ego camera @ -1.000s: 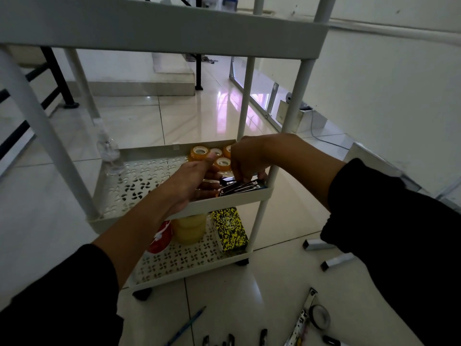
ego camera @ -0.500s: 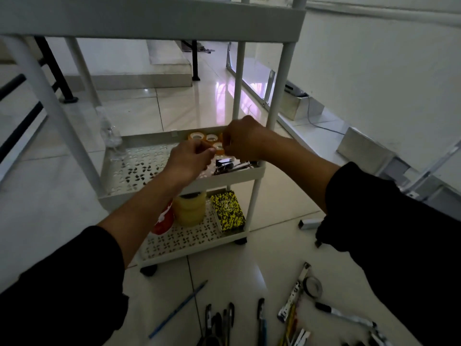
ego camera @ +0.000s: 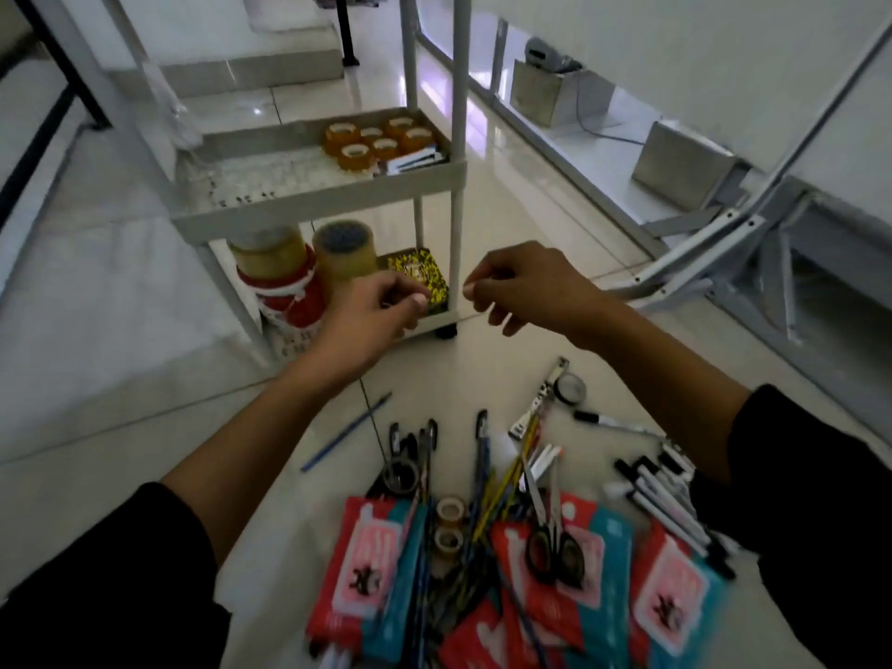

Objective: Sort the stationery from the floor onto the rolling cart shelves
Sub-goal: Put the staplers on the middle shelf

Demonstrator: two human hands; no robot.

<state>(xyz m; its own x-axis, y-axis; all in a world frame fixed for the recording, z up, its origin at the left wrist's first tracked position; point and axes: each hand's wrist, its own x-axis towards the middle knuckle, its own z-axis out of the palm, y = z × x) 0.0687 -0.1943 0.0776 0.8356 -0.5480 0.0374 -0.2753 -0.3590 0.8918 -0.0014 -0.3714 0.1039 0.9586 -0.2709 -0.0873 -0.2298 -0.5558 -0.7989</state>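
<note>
**Hands hover between cart and floor pile**

Pens lie on the floor, long axes pointing toward the rolling cart. Its middle shelf holds small tape rolls; the bottom shelf, big tape rolls. Left hand and right hand hover with fingers loosely curled, holding nothing visible.

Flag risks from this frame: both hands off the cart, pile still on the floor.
1. The floor pile is tangled: scissors lie across pens and packets, so a blind reach could meet the blades or drag neighbours along.
2. Small tape rolls and clips crowd the middle shelf's right corner; further items there may spill over the rim.
3. The left hand and right hand, fingers loosely curled, appear empty; motion blur hides small items.
</note>
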